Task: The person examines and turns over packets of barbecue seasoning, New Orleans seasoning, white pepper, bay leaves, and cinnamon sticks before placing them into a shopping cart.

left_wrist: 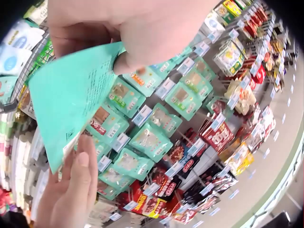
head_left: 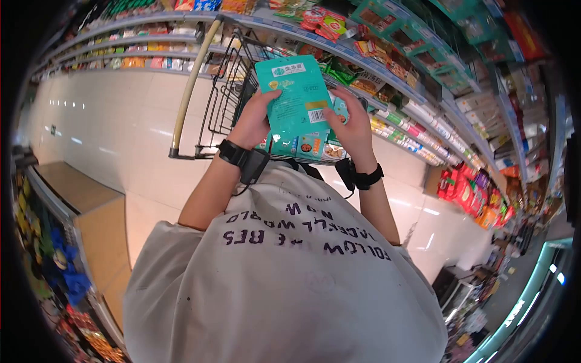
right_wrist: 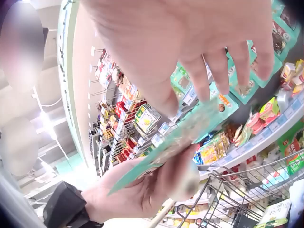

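Note:
A flat teal food pouch with a white label, small print and a barcode is held up over a shopping cart. My left hand grips its left edge, thumb on the printed face and fingers behind. At the opposite edge is my right hand, thumb near the barcode. In the right wrist view the fingers of the right hand are extended and spread beside the pouch. The left wrist view shows the pouch tilted, its lower corner by the right hand.
More teal packs lie in the cart below the pouch. Curved shelves of packaged snacks run along the far and right sides. Red bags stand low at the right. A brown box-like stand is on the left.

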`<state>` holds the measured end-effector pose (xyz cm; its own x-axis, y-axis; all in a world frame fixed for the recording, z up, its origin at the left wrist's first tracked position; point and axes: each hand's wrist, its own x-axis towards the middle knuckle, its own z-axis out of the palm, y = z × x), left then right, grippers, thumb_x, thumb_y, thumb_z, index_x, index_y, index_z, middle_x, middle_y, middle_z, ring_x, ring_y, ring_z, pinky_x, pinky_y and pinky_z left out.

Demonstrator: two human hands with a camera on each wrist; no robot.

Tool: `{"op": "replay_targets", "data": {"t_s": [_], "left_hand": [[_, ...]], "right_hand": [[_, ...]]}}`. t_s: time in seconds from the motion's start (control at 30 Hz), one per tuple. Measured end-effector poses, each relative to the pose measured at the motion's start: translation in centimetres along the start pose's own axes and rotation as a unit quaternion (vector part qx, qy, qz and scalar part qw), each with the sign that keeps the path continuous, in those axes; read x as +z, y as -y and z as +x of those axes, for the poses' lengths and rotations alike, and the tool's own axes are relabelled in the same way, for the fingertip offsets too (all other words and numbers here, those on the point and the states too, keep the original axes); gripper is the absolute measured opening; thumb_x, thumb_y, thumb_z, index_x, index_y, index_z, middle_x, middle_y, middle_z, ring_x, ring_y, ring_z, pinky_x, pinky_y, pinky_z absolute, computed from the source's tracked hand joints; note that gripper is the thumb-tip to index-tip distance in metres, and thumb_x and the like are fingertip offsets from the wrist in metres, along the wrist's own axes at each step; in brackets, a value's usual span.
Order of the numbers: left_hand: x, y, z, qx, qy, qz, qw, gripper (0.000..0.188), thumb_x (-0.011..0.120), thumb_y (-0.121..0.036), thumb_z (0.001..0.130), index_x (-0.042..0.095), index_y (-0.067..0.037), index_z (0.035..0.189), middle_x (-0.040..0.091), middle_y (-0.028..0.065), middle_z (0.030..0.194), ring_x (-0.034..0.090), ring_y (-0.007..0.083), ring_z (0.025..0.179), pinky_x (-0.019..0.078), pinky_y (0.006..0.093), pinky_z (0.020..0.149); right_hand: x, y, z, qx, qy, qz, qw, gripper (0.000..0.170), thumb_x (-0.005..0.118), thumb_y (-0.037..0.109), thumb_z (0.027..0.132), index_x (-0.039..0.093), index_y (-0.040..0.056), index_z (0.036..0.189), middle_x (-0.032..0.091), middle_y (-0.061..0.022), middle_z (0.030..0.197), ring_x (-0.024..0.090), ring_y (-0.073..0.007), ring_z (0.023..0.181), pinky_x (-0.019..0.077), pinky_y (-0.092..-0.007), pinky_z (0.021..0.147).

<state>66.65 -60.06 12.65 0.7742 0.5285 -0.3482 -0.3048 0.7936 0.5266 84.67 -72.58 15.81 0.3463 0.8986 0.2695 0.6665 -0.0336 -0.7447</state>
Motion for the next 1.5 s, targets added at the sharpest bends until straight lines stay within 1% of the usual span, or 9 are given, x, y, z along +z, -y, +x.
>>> {"op": "replay_targets", "data": {"t_s": [0.17, 0.23, 0.57, 0.77, 0.9, 1.03, 1.23, 1.37, 1.5], "left_hand": [[1.7, 3.0, 1.1, -0.079, -0.001, 0.121, 0.989, 0.037, 0.050, -0.022, 0.092, 0.045, -0.011, 0.127, 0.055, 0.0035, 0.116, 0.057, 0.0170, 0.098, 0.0487, 0.0303, 0.078], [1.2, 5.2, 2.6, -0.134, 0.030, 0.108, 0.985, 0.048, 0.053, -0.036, 0.091, 0.042, -0.013, 0.132, 0.049, 0.0029, 0.123, 0.051, 0.0178, 0.104, 0.0463, 0.0322, 0.082], [-6.3, 15.7, 10.1, -0.329, -0.072, 0.382, 0.861, 0.069, 0.054, -0.032, 0.089, 0.020, -0.012, 0.146, 0.036, 0.0098, 0.139, 0.042, 0.0250, 0.121, 0.0404, 0.0404, 0.093], [-12.2, 28.2, 21.4, -0.394, -0.031, 0.390, 0.832, 0.022, 0.062, -0.017, 0.086, 0.052, -0.015, 0.107, 0.057, -0.0018, 0.086, 0.054, 0.0099, 0.073, 0.0464, 0.0305, 0.071], [-13.8, 34.3, 25.4, -0.398, -0.032, 0.441, 0.804, 0.024, 0.060, -0.012, 0.087, 0.052, -0.012, 0.110, 0.059, 0.0007, 0.089, 0.057, 0.0112, 0.070, 0.0471, 0.0264, 0.058], [-18.1, 39.5, 26.8, -0.390, -0.010, 0.432, 0.813, 0.028, 0.056, -0.011, 0.088, 0.049, -0.008, 0.115, 0.061, 0.0051, 0.095, 0.061, 0.0152, 0.065, 0.0483, 0.0255, 0.049], [-17.1, 34.5, 26.2, -0.519, -0.026, 0.372, 0.769, 0.031, 0.053, -0.015, 0.090, 0.048, -0.002, 0.118, 0.061, 0.0127, 0.108, 0.062, 0.0226, 0.095, 0.0532, 0.0309, 0.073], [-14.7, 28.1, 22.6, -0.372, 0.140, 0.396, 0.828, 0.041, 0.049, -0.027, 0.093, 0.046, -0.003, 0.127, 0.056, 0.0159, 0.123, 0.057, 0.0237, 0.109, 0.0481, 0.0349, 0.088], [-8.6, 19.4, 19.9, -0.367, -0.003, 0.263, 0.892, 0.040, 0.047, -0.026, 0.093, 0.046, -0.005, 0.127, 0.055, 0.0114, 0.126, 0.054, 0.0235, 0.114, 0.0416, 0.0354, 0.097]], "right_hand": [[1.2, -1.0, -2.6, 0.037, 0.073, -0.135, 0.987, 0.072, 0.061, 0.057, 0.078, 0.050, 0.0034, 0.125, 0.052, -0.0214, 0.127, 0.050, -0.0366, 0.116, 0.0401, -0.0419, 0.096], [0.6, -1.4, -3.4, 0.166, 0.159, 0.082, 0.970, 0.074, 0.067, 0.048, 0.078, 0.043, 0.0022, 0.132, 0.049, -0.0219, 0.129, 0.051, -0.0346, 0.115, 0.0415, -0.0368, 0.095], [3.6, -17.6, -13.2, 0.352, -0.096, 0.164, 0.917, 0.035, 0.058, 0.012, 0.079, 0.055, 0.0020, 0.112, 0.062, -0.0201, 0.096, 0.061, -0.0360, 0.090, 0.0482, -0.0399, 0.077], [4.9, -28.3, -14.6, 0.501, -0.033, -0.080, 0.861, 0.031, 0.058, 0.016, 0.079, 0.059, 0.0024, 0.107, 0.061, -0.0177, 0.099, 0.061, -0.0323, 0.092, 0.0487, -0.0400, 0.080], [7.7, -30.7, -15.5, 0.395, -0.120, -0.239, 0.879, 0.030, 0.058, 0.020, 0.078, 0.061, 0.0058, 0.105, 0.057, -0.0148, 0.110, 0.057, -0.0307, 0.102, 0.0481, -0.0417, 0.084], [9.7, -30.8, -16.5, 0.452, 0.035, -0.142, 0.880, 0.035, 0.062, 0.021, 0.076, 0.062, 0.0084, 0.109, 0.051, -0.0148, 0.125, 0.052, -0.0326, 0.112, 0.0457, -0.0422, 0.091], [14.8, -33.7, -18.0, 0.524, 0.090, -0.129, 0.837, 0.035, 0.059, 0.018, 0.077, 0.062, 0.0078, 0.110, 0.045, -0.0164, 0.135, 0.049, -0.0370, 0.117, 0.0490, -0.0441, 0.087], [12.0, -33.1, -17.1, 0.549, 0.165, -0.039, 0.819, 0.038, 0.051, 0.010, 0.075, 0.058, 0.0067, 0.112, 0.052, -0.0206, 0.125, 0.056, -0.0341, 0.107, 0.0475, -0.0420, 0.088], [9.7, -31.1, -17.6, 0.459, 0.083, -0.062, 0.883, 0.043, 0.056, 0.016, 0.073, 0.058, 0.0084, 0.116, 0.060, -0.0166, 0.114, 0.056, -0.0340, 0.106, 0.0453, -0.0412, 0.091]]}}
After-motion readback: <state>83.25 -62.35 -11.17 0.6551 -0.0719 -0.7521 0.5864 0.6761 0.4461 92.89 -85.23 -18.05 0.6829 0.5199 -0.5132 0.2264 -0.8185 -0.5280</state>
